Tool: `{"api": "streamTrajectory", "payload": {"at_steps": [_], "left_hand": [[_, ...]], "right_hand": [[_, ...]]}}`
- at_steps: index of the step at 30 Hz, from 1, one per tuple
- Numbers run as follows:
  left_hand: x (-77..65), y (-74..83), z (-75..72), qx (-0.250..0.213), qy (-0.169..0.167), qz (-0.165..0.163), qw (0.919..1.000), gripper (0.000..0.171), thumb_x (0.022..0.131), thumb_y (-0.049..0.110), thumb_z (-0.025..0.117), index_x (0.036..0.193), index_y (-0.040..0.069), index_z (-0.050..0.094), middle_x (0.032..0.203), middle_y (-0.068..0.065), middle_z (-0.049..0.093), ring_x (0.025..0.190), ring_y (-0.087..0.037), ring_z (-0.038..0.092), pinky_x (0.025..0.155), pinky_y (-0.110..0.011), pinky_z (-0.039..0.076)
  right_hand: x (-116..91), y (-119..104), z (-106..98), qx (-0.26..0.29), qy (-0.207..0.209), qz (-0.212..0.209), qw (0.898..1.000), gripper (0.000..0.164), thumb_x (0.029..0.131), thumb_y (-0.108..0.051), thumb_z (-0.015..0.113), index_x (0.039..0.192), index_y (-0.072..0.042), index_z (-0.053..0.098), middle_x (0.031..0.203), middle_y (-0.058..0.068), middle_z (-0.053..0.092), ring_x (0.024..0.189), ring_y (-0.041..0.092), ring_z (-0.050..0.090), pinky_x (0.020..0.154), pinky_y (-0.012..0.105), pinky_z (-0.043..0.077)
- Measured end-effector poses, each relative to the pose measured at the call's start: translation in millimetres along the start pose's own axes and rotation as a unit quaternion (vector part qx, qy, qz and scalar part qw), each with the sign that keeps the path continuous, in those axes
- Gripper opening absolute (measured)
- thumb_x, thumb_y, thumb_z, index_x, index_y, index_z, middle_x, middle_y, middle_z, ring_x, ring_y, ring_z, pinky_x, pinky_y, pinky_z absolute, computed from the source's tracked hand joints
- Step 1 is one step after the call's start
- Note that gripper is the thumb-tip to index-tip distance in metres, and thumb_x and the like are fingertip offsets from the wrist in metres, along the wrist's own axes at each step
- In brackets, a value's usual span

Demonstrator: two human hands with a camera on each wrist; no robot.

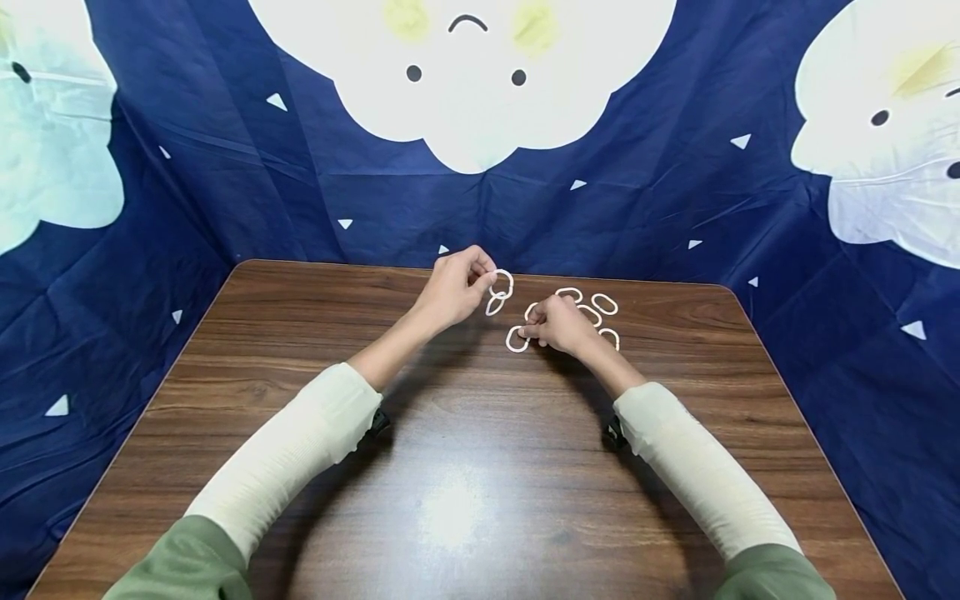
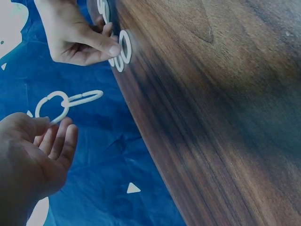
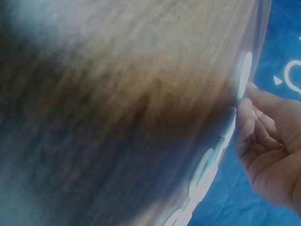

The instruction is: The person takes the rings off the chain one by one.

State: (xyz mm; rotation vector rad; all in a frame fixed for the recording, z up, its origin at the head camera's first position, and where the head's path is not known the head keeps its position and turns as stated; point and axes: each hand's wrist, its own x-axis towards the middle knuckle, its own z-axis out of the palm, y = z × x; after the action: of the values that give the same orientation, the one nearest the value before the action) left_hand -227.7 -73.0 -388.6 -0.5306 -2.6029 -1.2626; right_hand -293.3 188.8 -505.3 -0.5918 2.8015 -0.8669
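Note:
My left hand (image 1: 456, 287) is raised over the far edge of the wooden table. Between its thumb and fingertips it pinches a white oval plastic chain link (image 1: 512, 286). A second white link (image 2: 87, 100) hangs hooked through that one. To the right, my right hand (image 1: 562, 323) is down at the tabletop. Its thumb and index finger pinch the edge of another white link (image 1: 508, 340), which lies on the table. More loose white links (image 1: 604, 304) lie around and behind the right hand, which partly covers some of them.
The brown wooden table (image 1: 480, 417) has its far edge against a dark blue cloth (image 1: 637, 217) with cloud and triangle prints. Cloth also hangs along both sides. Dark wrist devices (image 1: 380, 421) sit under the pale sleeves.

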Motion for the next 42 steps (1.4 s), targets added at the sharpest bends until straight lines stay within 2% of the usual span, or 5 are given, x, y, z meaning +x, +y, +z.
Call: {"api": "streamTrajectory", "payload": {"at_steps": [4, 5, 7, 21, 42], "left_hand": [[0.2, -0.1, -0.6, -0.003, -0.004, 0.001, 1.0, 0.007, 0.11, 0.013, 0.072, 0.109, 0.007, 0.074, 0.101, -0.01, 0.078, 0.092, -0.023, 0.072, 0.089, -0.037, 0.057], [10.5, -22.9, 10.8, -0.009, -0.004, 0.003, 0.9999, 0.008, 0.11, 0.016, 0.073, 0.109, 0.008, 0.075, 0.101, -0.007, 0.078, 0.093, -0.021, 0.072, 0.09, -0.036, 0.058], [11.9, -25.0, 11.0, -0.014, -0.008, 0.0, 0.9999, 0.008, 0.11, 0.016, 0.073, 0.108, 0.009, 0.075, 0.101, -0.007, 0.079, 0.094, -0.022, 0.072, 0.092, -0.037, 0.059], [0.8, -0.7, 1.1, 0.003, -0.007, 0.004, 1.0, 0.007, 0.109, 0.012, 0.073, 0.109, 0.006, 0.075, 0.102, -0.01, 0.08, 0.094, -0.023, 0.073, 0.09, -0.037, 0.059], [-1.6, 0.2, 2.9, 0.0, -0.022, 0.004, 0.9997, 0.008, 0.111, 0.016, 0.073, 0.112, 0.008, 0.074, 0.104, -0.008, 0.08, 0.093, -0.022, 0.072, 0.088, -0.036, 0.058]], "right_hand": [[-30, -50, -27, 0.011, 0.017, -0.001, 1.0, 0.015, 0.099, -0.024, 0.086, 0.093, -0.011, 0.083, 0.078, 0.003, 0.082, 0.06, 0.01, 0.071, 0.057, 0.026, 0.053], [-36, -61, -33, 0.012, 0.023, 0.001, 1.0, 0.014, 0.1, -0.021, 0.085, 0.096, -0.008, 0.084, 0.082, 0.006, 0.083, 0.062, 0.011, 0.071, 0.058, 0.026, 0.052], [-42, -75, -41, 0.008, 0.036, 0.002, 0.999, 0.014, 0.102, -0.02, 0.083, 0.1, -0.006, 0.084, 0.089, 0.009, 0.085, 0.065, 0.011, 0.073, 0.061, 0.025, 0.051], [-40, -98, -63, 0.053, 0.095, -0.067, 0.992, 0.028, 0.098, -0.028, 0.09, 0.118, -0.01, 0.085, 0.105, 0.007, 0.088, 0.094, 0.023, 0.082, 0.083, 0.031, 0.058], [-38, -114, -60, 0.088, 0.136, -0.124, 0.979, 0.018, 0.102, -0.022, 0.086, 0.116, -0.01, 0.086, 0.1, 0.007, 0.088, 0.081, 0.005, 0.073, 0.071, 0.017, 0.053]]}}
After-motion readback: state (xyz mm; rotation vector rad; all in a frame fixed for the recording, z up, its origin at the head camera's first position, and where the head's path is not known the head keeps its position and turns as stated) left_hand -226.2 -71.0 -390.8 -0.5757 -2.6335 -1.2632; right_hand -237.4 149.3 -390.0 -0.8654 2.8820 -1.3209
